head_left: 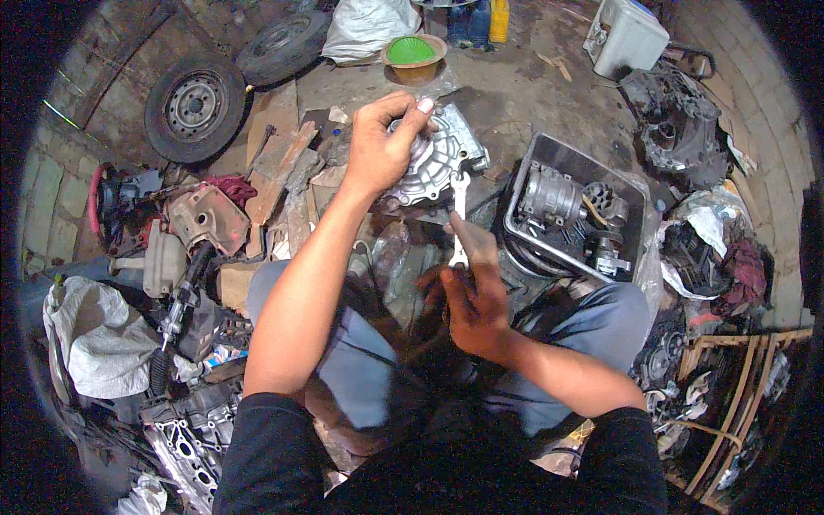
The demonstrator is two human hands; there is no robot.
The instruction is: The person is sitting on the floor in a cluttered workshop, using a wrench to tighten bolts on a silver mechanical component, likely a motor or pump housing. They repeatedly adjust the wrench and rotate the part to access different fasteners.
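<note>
A ribbed silver metal casing [435,167] lies in front of me, between and beyond my knees. My left hand [384,142] is over its far left side, with fingers curled and thumb pressed against them; whatever is in them is hidden. In my right hand [476,300] is a silver wrench [460,202], pointing away from me. Its open-ended jaw meets the lower right edge of the casing, near a small bolt or hole. The fingers and the near end of the wrench partly overlap, in shadow.
Right of the casing stands a black bin [536,159] with metal engine parts. A green basket [410,51] sits in a bowl at the back. Wheels [196,107] lean on the left wall. Loose car parts [206,215] crowd the left, and a dark gearbox-like housing [674,129] the right.
</note>
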